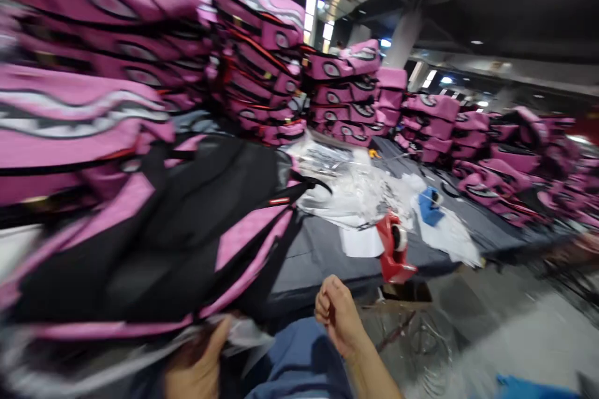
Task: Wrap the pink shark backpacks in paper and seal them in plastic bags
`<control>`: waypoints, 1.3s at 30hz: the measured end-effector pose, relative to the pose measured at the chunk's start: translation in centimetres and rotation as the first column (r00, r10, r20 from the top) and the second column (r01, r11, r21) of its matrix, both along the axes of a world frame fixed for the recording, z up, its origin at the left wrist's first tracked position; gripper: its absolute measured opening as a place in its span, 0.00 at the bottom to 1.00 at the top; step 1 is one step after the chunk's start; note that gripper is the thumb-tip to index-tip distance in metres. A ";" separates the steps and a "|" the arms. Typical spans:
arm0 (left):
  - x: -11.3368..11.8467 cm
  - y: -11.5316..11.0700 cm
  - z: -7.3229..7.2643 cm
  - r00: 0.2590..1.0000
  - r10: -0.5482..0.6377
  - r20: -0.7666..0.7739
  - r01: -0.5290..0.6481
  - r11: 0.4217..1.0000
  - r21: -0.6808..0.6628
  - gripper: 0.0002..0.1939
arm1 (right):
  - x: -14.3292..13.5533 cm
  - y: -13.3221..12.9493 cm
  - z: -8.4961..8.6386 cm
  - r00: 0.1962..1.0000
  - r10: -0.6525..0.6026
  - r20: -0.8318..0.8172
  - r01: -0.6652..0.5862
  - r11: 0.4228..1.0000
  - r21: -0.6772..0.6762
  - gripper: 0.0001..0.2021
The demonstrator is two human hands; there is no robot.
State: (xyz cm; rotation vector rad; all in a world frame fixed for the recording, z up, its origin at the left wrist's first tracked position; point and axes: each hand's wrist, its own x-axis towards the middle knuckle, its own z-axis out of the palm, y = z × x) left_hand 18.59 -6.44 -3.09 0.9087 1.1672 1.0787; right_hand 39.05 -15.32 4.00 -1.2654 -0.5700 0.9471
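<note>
A black and pink backpack (187,218) lies with its straps side up at the left of the table. Below its lower edge, my left hand (201,355) is closed on clear plastic film (246,333); motion blurs both. My right hand (337,312) is raised in front of the table's edge, with its fingers curled in and nothing visible in them. Beyond it stands a red tape dispenser (394,249) at the table's front edge.
Stacks of pink bags (346,93) line the back and left. Clear plastic bags (346,181) lie mid-table, and a blue tape dispenser (429,206) rests on white sheets (449,237). An open cardboard box (405,293) is under the table's edge.
</note>
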 end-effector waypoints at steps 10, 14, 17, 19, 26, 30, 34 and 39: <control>-0.2 0.7 1.8 0.995 0.093 0.020 -0.093 0.996 0.011 0.30 | -8.0 7.5 3.5 -0.159 -0.033 0.987 -0.477 0.877 -0.048 0.16; -0.3 0.6 1.4 0.995 0.095 0.041 -0.095 0.996 -0.004 0.28 | -8.4 8.4 3.0 -0.300 -0.120 0.946 -0.384 0.923 -0.005 0.11; -0.2 0.4 1.5 0.993 0.089 0.075 -0.089 0.996 -0.009 0.28 | -8.5 8.5 2.9 -0.295 -0.103 0.950 -0.369 0.929 -0.014 0.11; -0.1 0.2 1.5 0.989 0.103 0.104 -0.101 0.995 -0.023 0.29 | -8.4 8.5 3.0 -0.282 -0.096 0.955 -0.376 0.926 -0.018 0.11; 0.5 -0.1 2.0 0.974 0.105 0.198 -0.073 0.984 -0.160 0.33 | -6.6 7.8 2.4 0.011 0.152 0.988 -0.353 0.925 -0.139 0.08; 0.2 0.1 2.6 0.971 0.119 0.206 -0.080 0.979 -0.190 0.33 | -6.9 8.0 0.7 0.387 0.332 0.860 -0.415 0.896 -0.159 0.10; 0.1 0.2 3.2 0.973 0.139 0.183 -0.105 0.977 -0.186 0.33 | -7.8 8.9 -0.7 0.644 0.451 0.618 -0.436 0.880 -0.188 0.09; 0.1 0.1 3.0 0.970 0.164 0.177 -0.132 0.975 -0.180 0.33 | -8.4 8.4 -0.8 0.712 0.345 0.612 -0.321 0.935 -0.153 0.07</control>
